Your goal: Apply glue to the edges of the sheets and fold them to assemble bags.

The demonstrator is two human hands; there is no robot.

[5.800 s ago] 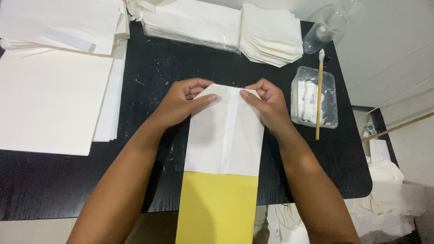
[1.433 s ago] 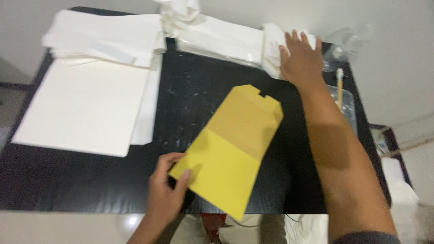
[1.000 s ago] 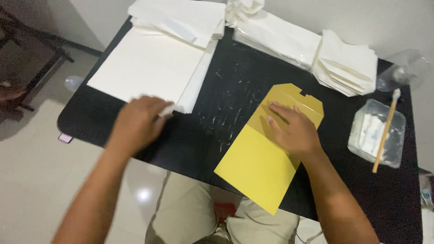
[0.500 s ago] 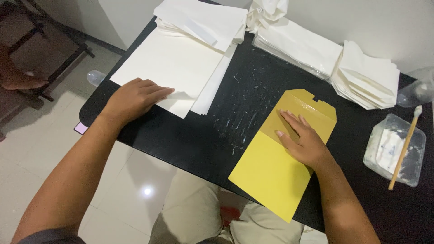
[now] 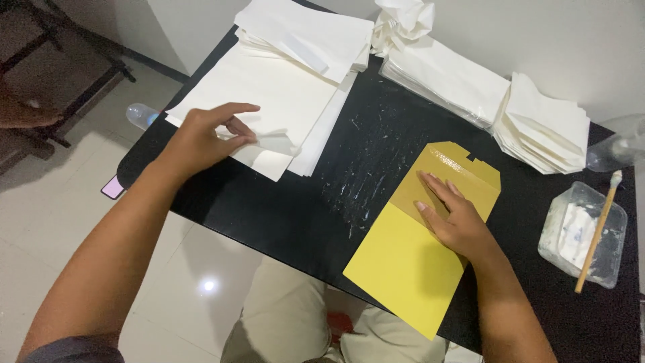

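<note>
Left hand (image 5: 201, 138) pinches the lifted corner of the top white paper sheet (image 5: 269, 101) on the black table (image 5: 282, 208); right hand (image 5: 457, 218) lies flat, fingers spread, pressing the yellow paper envelope (image 5: 410, 269) overhanging the table's near edge.

Yellow envelope (image 5: 413, 259); white sheets (image 5: 269, 101); black table (image 5: 282, 208), white smears.

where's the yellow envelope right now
In the head view, the yellow envelope lies at the black table's near edge, under the flat right hand, left of the clear tub.

bright, even overhead light (floor glare), edges perhaps slightly soft.
</note>
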